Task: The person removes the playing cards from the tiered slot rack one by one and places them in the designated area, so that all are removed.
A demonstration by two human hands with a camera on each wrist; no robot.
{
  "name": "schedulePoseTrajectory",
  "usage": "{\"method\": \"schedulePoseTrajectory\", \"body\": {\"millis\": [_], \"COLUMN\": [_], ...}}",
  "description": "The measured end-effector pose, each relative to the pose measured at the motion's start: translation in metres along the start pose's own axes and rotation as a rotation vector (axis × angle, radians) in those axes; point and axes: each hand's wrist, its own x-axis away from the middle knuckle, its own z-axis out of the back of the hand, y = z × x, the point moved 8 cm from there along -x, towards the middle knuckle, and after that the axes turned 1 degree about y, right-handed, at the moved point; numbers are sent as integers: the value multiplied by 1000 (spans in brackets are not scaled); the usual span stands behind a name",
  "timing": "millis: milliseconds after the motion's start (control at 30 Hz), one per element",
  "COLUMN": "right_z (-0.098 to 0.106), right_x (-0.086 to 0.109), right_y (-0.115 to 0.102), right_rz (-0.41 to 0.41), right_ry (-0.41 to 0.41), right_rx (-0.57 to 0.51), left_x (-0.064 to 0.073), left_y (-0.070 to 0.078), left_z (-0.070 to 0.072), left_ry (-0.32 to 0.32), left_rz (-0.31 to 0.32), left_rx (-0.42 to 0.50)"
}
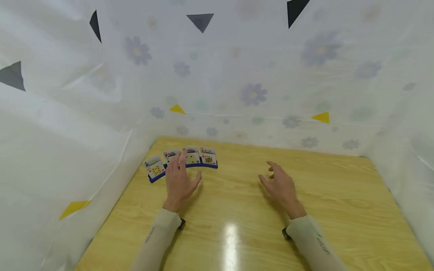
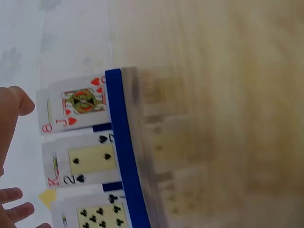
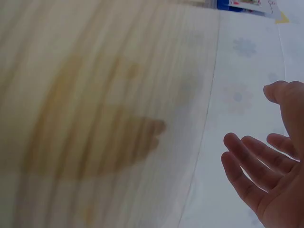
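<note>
Card holder (image 2: 126, 142), blue, apparently one: standing on the table (image 1: 237, 195), left of the frame's centre, curving and facing the person, probably so that the faces are showing without a hand holding them up.

Playing cards, eight showing: standing in four pairs, each rear card rising above its partner, likely to keep its corner mark readable. Front, four: ten (image 1: 156, 170), seven of clubs (image 2: 99, 216), two of spades (image 2: 90, 164), jack of hearts (image 2: 85, 102). Rear, four: ace, king, eight, and one too small to name.

Hands, two. Left hand (image 1: 178, 184): reaching across the holder's middle, fingers extending, thumb spreading wide, gripping nothing; cannot tell whether a fingertip is touching a card. Right hand (image 1: 281, 188): hovering right of centre, fingers loosely bending apart from the thumb, holding nothing.

Sleeves (image 1: 156, 239), two, pale.

Triangles, seven: four dark (image 1: 200, 22), three yellow (image 1: 321, 117).
</note>
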Motion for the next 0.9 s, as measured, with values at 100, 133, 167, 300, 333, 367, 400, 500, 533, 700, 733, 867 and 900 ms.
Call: {"method": "schedulePoseTrajectory", "body": {"millis": [100, 133, 167, 300, 333, 367, 400, 500, 533, 700, 733, 867, 900], "right_z": [-8, -11, -14, -30, -35, -39, -43, -55, -57, -69, -71, -82, -84], "right_x": [-5, -7, -9, -16, -18, -19, -21, -24, -25, -28, -28, -26, -26], "right_y": [-7, -9, -11, -18, -20, -21, -23, -27, -28, -33, -35, -44, -47], "right_rz": [19, 19, 18, 7, 6, 1, -1, -22, -29, -51, -58, -69, -73], "right_ry": [-18, -25, -32, -74, -87, -101, -114, -155, -166, -211, -226, -291, -305], "right_rx": [-5, -8, -15, -47, -53, -59, -65, -80, -86, -86, -90, -140, -152], "left_x": [5, 6, 8, 15, 17, 19, 22, 32, 35, 53, 56, 66, 69], "left_y": [-8, -11, -14, -28, -33, -38, -42, -56, -60, -86, -91, -107, -110], "left_z": [2, 2, 2, 1, 1, 2, 3, 9, 13, 28, 31, 44, 47], "left_ry": [-15, -24, -36, -88, -103, -114, -125, -153, -160, -208, -212, -240, -247], "left_rz": [40, 53, 71, 173, 205, 236, 266, 344, 374, 526, 549, 624, 641], "left_rx": [1, -1, -4, -1, -1, 4, 7, -5, -10, -26, -23, -38, -38]}}
